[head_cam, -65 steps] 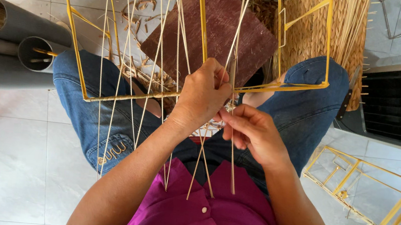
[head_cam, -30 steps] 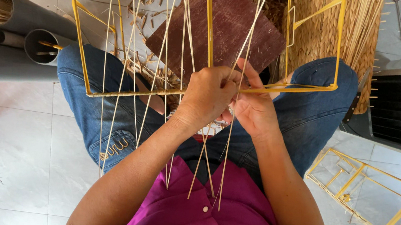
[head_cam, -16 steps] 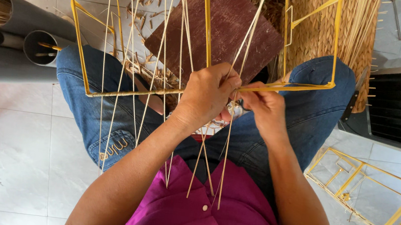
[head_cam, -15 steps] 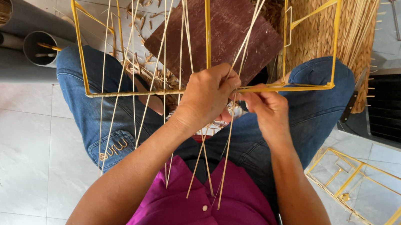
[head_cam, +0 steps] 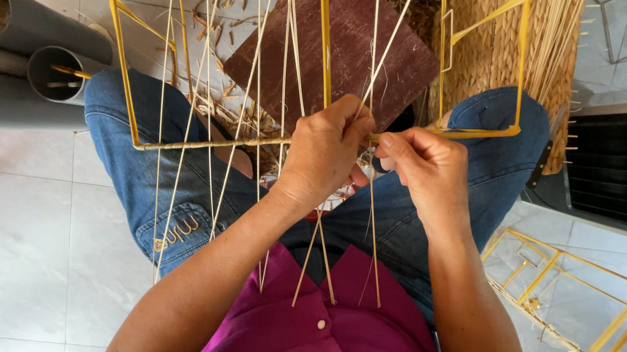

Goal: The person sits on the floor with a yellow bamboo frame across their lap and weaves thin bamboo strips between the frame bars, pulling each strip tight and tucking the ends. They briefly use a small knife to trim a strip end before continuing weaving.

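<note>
Head view: my left hand (head_cam: pixel 324 150) is closed around thin straw strands (head_cam: pixel 287 79) at the lower bar of the yellow wire frame (head_cam: pixel 120 44) on my lap. My right hand (head_cam: pixel 429 165) pinches one strand just beside it. White tiled floor (head_cam: pixel 25 222) below; grey pipes (head_cam: pixel 17 87) stand left.

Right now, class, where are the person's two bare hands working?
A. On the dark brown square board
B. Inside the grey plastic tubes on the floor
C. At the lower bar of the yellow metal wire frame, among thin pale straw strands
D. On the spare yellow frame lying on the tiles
C: the left hand and right hand meet at the lower bar of the yellow metal wire frame, pinching thin pale straw strands there.
</note>
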A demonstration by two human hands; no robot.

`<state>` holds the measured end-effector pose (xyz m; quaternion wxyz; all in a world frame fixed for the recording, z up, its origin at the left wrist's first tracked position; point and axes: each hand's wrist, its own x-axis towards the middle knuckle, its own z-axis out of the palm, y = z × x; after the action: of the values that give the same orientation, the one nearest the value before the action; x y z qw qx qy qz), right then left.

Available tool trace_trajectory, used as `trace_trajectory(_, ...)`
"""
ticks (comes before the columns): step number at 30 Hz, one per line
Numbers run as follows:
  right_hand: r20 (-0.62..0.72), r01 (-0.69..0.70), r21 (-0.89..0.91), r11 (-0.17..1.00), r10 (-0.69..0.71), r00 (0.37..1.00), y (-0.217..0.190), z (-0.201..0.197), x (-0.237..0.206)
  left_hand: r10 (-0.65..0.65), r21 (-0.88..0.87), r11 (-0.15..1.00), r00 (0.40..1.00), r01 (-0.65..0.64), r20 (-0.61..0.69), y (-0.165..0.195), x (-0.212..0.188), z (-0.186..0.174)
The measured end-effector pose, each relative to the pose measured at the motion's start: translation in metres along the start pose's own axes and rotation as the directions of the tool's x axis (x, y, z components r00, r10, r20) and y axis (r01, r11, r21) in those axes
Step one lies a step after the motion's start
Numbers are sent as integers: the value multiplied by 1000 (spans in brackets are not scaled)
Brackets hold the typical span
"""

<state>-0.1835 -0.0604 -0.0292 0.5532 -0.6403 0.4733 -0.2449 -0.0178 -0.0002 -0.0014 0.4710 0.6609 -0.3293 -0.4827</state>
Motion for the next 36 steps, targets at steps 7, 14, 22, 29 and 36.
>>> trace_trajectory(7, 15, -33, 104, 994, 31, 999, -4, -2, 1, 8, -21, 1000, 999, -9, -34, 2, -2, 3)
trace_trajectory(14, 36, -69, 175, 982, 64, 997, -6, -7, 8, -39, -152, 988, 999, 43, 28, 4, -12, -10)
trace_trajectory(22, 65, -104, 176, 979, 94, 993, -7, -11, 14, -3, 228, 974, 999, 13, -47, -17, -71, -33)
trace_trajectory(29, 59, -119, 173, 978, 110, 992, -8, -11, 14, -79, 117, 990, 997, 77, 13, -26, -70, -3)
trace_trajectory(36, 84, -165, 266, 950, 147, 985, 2, -14, 18, 495, 457, 799, 859, -391, -131, -13, -47, -23)
